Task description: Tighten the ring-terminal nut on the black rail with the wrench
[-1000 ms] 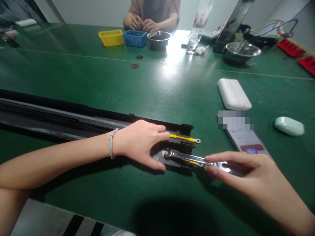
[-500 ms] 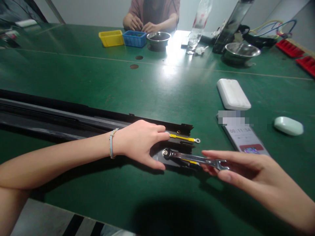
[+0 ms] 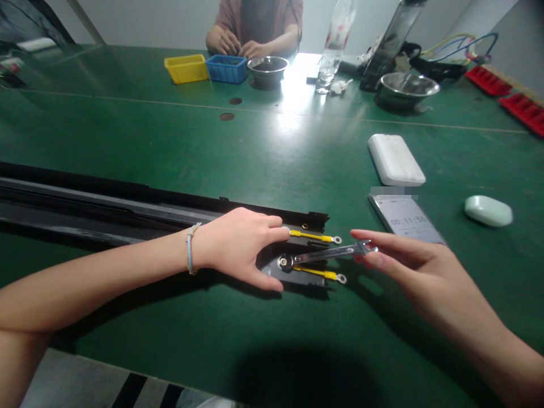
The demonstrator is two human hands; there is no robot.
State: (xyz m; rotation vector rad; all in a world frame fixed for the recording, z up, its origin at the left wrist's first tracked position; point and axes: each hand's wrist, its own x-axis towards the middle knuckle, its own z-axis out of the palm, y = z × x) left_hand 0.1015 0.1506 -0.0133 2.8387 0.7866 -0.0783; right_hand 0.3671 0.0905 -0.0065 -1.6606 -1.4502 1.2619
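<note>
Across the right end of a long black metal rail (image 3: 85, 198) lies my left hand (image 3: 240, 246), palm down with thumb and fingers apart. My right hand (image 3: 419, 269) pinches the open-jaw end of a silver combination wrench (image 3: 327, 254) between thumb and fingers. The wrench's ring end sits around a bolt or nut on the rail, just right of my left thumb. Two short yellow wires (image 3: 312, 236) with ring terminals stick out past the rail's end, one above the wrench and one below it. My left fingertips cover the inner end of the upper wire.
Beyond my right hand lie a phone (image 3: 406, 218) showing a timer, a white box-shaped device (image 3: 396, 160) and a pale green case (image 3: 488, 211). Farther back stand a yellow bin (image 3: 186, 69), a blue bin (image 3: 227, 69), metal bowls (image 3: 267, 72) and bottles (image 3: 335, 48). A person sits opposite.
My right hand has swung the wrench's open-jaw end away from me, the ring end staying on the bolt or nut. The lower yellow wire's terminal now shows. The view has shifted slightly.
</note>
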